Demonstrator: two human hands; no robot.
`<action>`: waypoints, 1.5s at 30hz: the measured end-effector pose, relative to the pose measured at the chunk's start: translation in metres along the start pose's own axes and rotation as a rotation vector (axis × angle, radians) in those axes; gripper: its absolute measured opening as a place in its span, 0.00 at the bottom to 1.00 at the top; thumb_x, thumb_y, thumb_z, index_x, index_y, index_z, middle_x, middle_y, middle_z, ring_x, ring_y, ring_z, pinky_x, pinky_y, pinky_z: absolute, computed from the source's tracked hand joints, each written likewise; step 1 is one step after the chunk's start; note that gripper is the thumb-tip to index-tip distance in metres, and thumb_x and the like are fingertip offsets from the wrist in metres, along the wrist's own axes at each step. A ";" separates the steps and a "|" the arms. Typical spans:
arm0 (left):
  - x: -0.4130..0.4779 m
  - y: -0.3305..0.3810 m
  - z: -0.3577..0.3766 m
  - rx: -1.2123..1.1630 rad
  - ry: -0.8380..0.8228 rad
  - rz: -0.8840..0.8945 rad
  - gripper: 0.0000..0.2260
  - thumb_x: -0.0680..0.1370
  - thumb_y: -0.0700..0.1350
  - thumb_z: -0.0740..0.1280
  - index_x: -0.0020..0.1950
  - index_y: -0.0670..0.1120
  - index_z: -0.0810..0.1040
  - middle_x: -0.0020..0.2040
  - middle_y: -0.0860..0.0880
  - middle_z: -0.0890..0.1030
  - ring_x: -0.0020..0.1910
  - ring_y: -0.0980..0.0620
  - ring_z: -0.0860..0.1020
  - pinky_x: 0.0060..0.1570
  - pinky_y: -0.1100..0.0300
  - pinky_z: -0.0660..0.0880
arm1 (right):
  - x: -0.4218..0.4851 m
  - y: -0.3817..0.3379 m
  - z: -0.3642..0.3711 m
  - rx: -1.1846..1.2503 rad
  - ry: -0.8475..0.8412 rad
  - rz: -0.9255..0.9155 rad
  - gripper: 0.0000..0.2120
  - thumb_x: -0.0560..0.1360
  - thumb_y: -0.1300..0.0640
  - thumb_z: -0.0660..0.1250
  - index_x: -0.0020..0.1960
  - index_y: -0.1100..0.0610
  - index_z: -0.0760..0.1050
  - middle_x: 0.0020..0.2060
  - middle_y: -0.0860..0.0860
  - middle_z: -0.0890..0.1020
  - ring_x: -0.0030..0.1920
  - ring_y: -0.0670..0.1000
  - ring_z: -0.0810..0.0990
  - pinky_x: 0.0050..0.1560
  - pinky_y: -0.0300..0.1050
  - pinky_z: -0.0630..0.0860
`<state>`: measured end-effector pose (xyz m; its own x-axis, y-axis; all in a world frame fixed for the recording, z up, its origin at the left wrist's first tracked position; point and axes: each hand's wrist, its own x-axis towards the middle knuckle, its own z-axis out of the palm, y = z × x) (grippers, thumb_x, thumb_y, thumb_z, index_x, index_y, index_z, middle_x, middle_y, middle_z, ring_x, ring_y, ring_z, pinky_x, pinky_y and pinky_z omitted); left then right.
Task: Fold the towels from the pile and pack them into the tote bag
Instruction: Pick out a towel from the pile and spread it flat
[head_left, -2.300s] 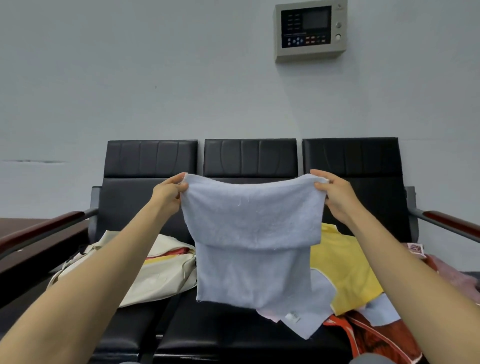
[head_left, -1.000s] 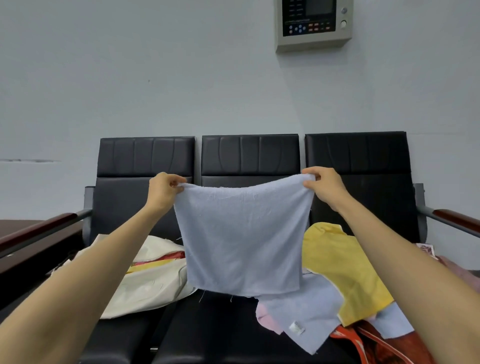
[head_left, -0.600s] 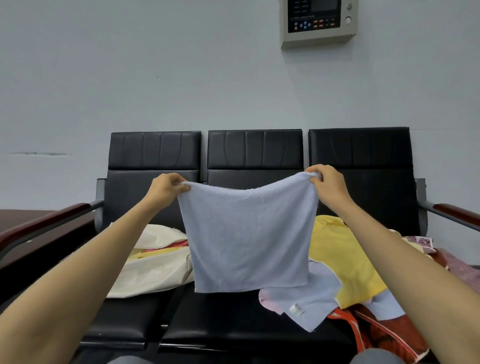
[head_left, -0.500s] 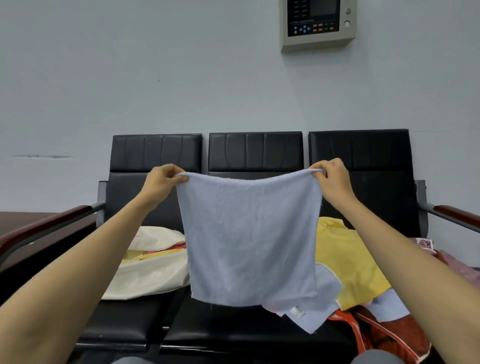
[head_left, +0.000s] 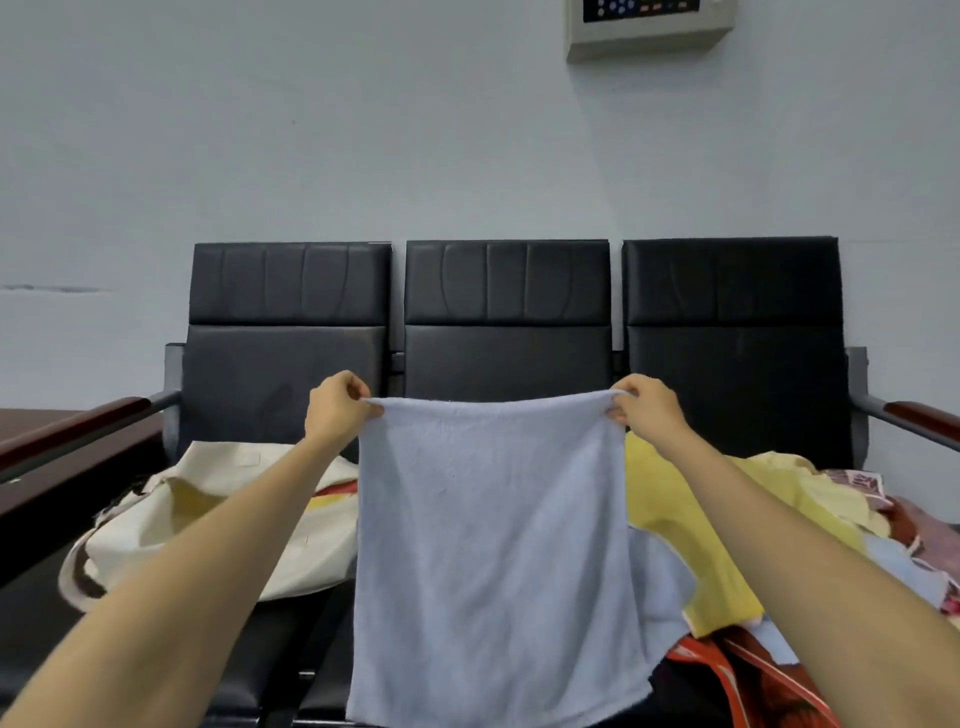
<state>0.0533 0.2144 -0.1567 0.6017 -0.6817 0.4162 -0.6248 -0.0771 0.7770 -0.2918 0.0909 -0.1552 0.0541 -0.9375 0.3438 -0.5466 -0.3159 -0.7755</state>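
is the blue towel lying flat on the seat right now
No, the blue towel hangs in the air, pinched at its top corners by the left hand and right hand.

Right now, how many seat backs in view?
3: left seat back above the tote bag, middle seat back behind the held towel, right seat back above the towel pile.

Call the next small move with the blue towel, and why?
Probably bring the left hand across to the right hand, halving the light blue towel. It hangs flat, pinched at both top corners, likely too wide for the tote bag to its left.
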 end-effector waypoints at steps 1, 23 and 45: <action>-0.001 -0.014 0.012 -0.016 0.018 -0.021 0.06 0.71 0.37 0.72 0.43 0.44 0.76 0.40 0.48 0.78 0.41 0.48 0.76 0.38 0.55 0.75 | -0.001 0.010 0.010 0.007 0.005 0.000 0.07 0.77 0.64 0.60 0.47 0.59 0.77 0.47 0.56 0.81 0.49 0.57 0.79 0.48 0.49 0.77; -0.144 -0.173 0.017 0.043 -0.865 -0.051 0.04 0.67 0.47 0.75 0.40 0.55 0.84 0.44 0.55 0.82 0.46 0.54 0.80 0.50 0.65 0.75 | -0.128 0.177 0.039 -0.283 -0.696 -0.116 0.16 0.70 0.64 0.68 0.37 0.42 0.81 0.39 0.44 0.82 0.38 0.43 0.78 0.41 0.34 0.73; -0.117 -0.150 0.098 0.167 -0.553 -0.334 0.27 0.75 0.43 0.70 0.69 0.40 0.62 0.62 0.44 0.73 0.52 0.50 0.72 0.48 0.59 0.68 | -0.126 0.112 0.155 -0.672 -0.898 -0.346 0.27 0.82 0.41 0.50 0.78 0.46 0.50 0.78 0.47 0.49 0.78 0.50 0.43 0.75 0.48 0.42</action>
<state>0.0279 0.2341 -0.3685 0.4602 -0.8710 -0.1721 -0.5450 -0.4302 0.7197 -0.2298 0.1513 -0.3675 0.7096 -0.6681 -0.2238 -0.7040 -0.6854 -0.1862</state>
